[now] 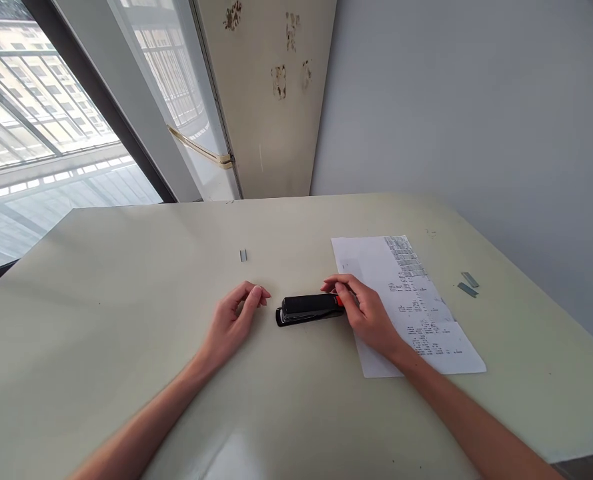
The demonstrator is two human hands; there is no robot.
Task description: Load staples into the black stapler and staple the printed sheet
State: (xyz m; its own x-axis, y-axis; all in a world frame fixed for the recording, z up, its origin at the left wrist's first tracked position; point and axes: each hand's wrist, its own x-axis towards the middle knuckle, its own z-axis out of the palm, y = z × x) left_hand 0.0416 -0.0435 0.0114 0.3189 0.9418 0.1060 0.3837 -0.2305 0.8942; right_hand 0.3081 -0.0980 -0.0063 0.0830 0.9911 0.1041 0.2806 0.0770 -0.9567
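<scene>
A black stapler (pixel 306 307) with a red part at its right end lies on the pale tabletop. My right hand (pixel 363 307) grips that red end between thumb and fingers. Just left of the stapler, apart from it, my left hand (pixel 235 319) rests on the table with its fingers loosely curled, and nothing shows in them. Printed sheets of paper (pixel 371 267) lie partly under my right hand and forearm. Beyond my left hand sits a short strip of staples (pixel 243 255).
Two longer staple strips (pixel 469 279) lie right of the paper. A grey wall (pixel 466 100) borders the table (pixel 126 280) at the right. Behind it stand a worn beige panel (pixel 271 127) and, at the left, a window (pixel 41 100) with railings outside.
</scene>
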